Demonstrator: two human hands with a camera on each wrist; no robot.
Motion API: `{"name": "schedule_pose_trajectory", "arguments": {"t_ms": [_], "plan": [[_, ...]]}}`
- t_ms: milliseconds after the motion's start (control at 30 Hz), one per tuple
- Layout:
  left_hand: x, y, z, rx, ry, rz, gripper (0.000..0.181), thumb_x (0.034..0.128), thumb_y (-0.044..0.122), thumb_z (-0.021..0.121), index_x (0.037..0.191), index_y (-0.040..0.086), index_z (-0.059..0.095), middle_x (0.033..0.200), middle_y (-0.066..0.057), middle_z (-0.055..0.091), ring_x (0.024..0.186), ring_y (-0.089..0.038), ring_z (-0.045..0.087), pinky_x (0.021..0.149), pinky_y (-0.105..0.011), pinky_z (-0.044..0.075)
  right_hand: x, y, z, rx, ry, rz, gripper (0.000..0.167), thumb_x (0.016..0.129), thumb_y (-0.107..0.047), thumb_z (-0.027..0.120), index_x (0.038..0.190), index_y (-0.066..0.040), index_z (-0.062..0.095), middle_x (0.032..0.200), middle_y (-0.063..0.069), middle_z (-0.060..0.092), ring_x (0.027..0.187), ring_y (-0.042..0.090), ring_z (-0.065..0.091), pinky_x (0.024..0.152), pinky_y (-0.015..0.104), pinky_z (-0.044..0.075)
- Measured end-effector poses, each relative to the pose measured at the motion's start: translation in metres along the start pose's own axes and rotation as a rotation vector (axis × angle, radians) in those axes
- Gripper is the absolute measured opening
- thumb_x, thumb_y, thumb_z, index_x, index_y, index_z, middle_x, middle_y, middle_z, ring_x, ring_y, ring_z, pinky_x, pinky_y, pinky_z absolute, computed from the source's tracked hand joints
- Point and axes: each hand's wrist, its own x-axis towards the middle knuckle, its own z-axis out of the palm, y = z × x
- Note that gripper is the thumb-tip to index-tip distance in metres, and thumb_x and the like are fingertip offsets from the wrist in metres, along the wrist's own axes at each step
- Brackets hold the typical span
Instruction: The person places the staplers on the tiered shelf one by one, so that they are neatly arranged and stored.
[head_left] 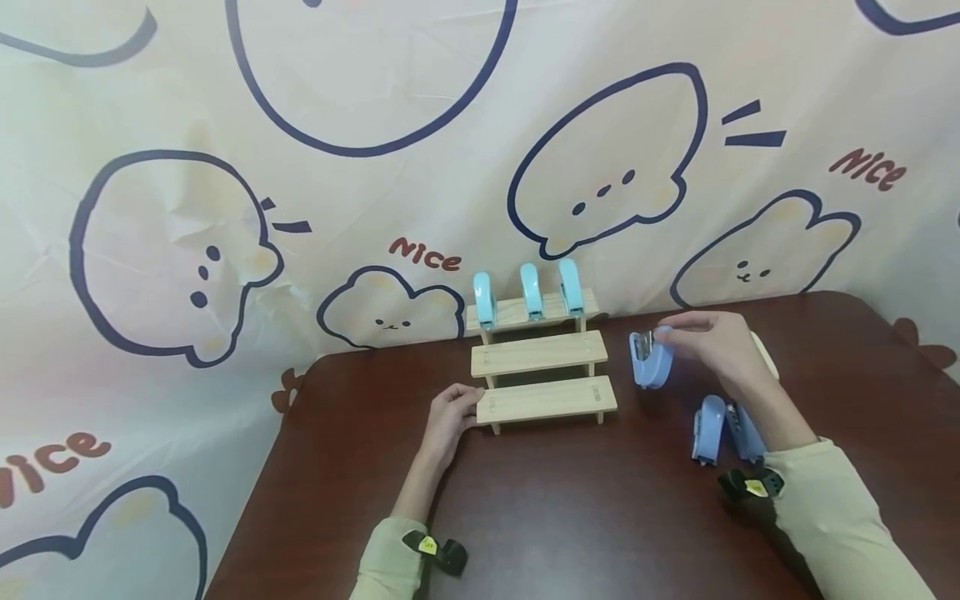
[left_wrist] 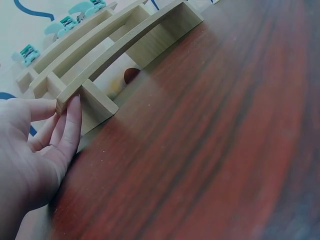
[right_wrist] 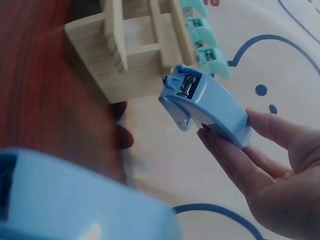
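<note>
My right hand (head_left: 716, 342) pinches a blue stapler (head_left: 651, 360) between thumb and fingers, above the table to the right of a three-tier wooden rack (head_left: 543, 402). In the right wrist view the held stapler (right_wrist: 207, 102) shows a metal spring at its far end. My left hand (head_left: 450, 421) grips the left end of the rack's lowest board, and the left wrist view shows thumb and fingers round that board's corner (left_wrist: 62, 102). Three light teal staplers, among them the middle one (head_left: 532, 292), stand in a row on the top tier.
Two more blue staplers (head_left: 708, 429) are on the table near my right forearm, one partly hidden by it. A pale object (head_left: 767, 357) shows behind my right wrist, its kind unclear. A printed cloth (head_left: 420, 192) hangs behind the brown table (head_left: 570, 508).
</note>
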Motion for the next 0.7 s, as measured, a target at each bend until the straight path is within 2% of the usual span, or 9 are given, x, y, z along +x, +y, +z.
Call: {"name": "schedule_pose_trajectory", "arguments": {"t_ms": [133,333,467,600,700], "plan": [[0.000,0.000,0.000,0.010,0.007,-0.005,0.014,0.0976,0.012,0.069,0.097,0.000,0.064,0.085,-0.005,0.066,0.072,-0.013,0.063,0.064,-0.024,0.056,-0.003,-0.011,0.001,0.029,0.033,-0.012,0.063,0.095,-0.052,0.071,0.134,-0.003,0.065,0.139,0.018,0.060,0.126,0.032,0.053,0.107,0.053,0.045],[0.001,0.000,0.001,0.010,0.007,-0.010,0.014,0.0976,0.011,0.068,0.098,-0.002,0.063,0.088,-0.007,0.066,0.073,-0.014,0.063,0.065,-0.025,0.056,-0.002,-0.029,0.009,0.091,0.062,-0.063,0.057,0.095,-0.044,0.075,0.131,0.000,0.068,0.122,0.009,0.068,0.113,0.022,0.056,0.092,0.031,0.052],[0.000,0.001,0.000,0.015,0.008,-0.004,0.014,0.0977,0.012,0.068,0.098,-0.002,0.063,0.089,-0.007,0.066,0.073,-0.014,0.064,0.065,-0.025,0.056,0.000,-0.040,0.020,0.136,0.073,-0.066,0.054,0.095,-0.037,0.077,0.132,0.000,0.067,0.125,0.011,0.066,0.110,0.017,0.059,0.090,0.023,0.051],[0.000,0.001,-0.001,0.016,0.010,-0.010,0.014,0.0978,0.011,0.068,0.098,-0.002,0.063,0.088,-0.007,0.066,0.073,-0.014,0.064,0.065,-0.024,0.056,0.003,-0.049,0.030,0.157,0.094,-0.062,0.050,0.096,-0.031,0.076,0.132,0.002,0.067,0.131,0.019,0.064,0.110,0.020,0.061,0.093,0.025,0.052],[0.000,0.001,0.000,0.014,0.009,-0.013,0.013,0.0979,0.011,0.068,0.099,-0.001,0.063,0.088,-0.006,0.067,0.074,-0.014,0.064,0.066,-0.024,0.056,0.006,-0.053,0.037,0.149,0.110,-0.063,0.047,0.095,-0.027,0.076,0.130,0.004,0.068,0.130,0.021,0.064,0.114,0.027,0.061,0.099,0.035,0.052]]}}
